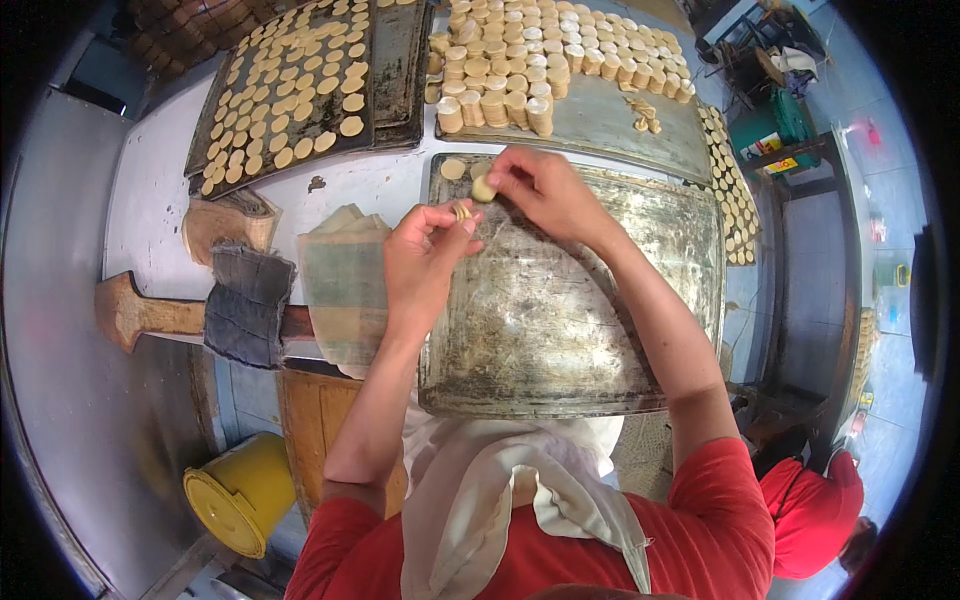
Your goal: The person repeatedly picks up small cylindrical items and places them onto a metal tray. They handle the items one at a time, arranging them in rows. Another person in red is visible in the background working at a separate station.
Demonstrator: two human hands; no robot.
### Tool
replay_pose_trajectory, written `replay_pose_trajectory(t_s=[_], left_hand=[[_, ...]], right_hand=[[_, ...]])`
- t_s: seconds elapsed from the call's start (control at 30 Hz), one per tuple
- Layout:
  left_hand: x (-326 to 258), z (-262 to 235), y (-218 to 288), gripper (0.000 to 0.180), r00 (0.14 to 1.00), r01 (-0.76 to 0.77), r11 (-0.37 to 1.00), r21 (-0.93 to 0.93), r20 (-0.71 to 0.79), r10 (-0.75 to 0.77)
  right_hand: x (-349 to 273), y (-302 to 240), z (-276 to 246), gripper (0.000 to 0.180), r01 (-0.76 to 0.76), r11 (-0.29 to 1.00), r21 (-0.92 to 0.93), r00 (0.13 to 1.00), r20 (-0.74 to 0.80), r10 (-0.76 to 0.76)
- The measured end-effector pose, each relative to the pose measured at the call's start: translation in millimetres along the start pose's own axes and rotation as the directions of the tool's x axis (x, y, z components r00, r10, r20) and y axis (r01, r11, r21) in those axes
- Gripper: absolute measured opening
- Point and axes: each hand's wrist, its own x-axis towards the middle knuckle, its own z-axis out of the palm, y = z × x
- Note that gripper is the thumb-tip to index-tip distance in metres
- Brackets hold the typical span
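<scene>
A worn metal baking tray lies in front of me, its surface stained dark in patches. Two flat round dough discs sit at its far left corner. My right hand pinches a single dough disc by its edge, just over that corner. Beside it, on the left, my left hand is closed around a small stack of dough discs, held on edge between thumb and fingers. The two hands are close together above the tray's left side.
Stacks of dough discs crowd the tray behind. Another tray at the far left carries many single discs. A dark cloth pad lies over a wooden handle. A yellow bucket stands below; a person in red is at lower right.
</scene>
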Motion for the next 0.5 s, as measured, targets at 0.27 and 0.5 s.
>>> replay_pose_trajectory(t_s=[0.27,0.5], left_hand=[[-2.6,19.0,-1.6,0.008,0.998,-0.003,1.0,-0.005,0.062,0.003],[0.5,33.4,-1.6,0.012,0.984,0.045,0.999,0.028,0.171,-0.049]], right_hand=[[-33.7,-8.0,-7.8,0.023,0.0,0.969,0.246,1.0,0.009,-0.002],[-45.1,4.4,-33.1,0.03,-0.199,0.98,-0.02,0.98,-0.019,0.199]])
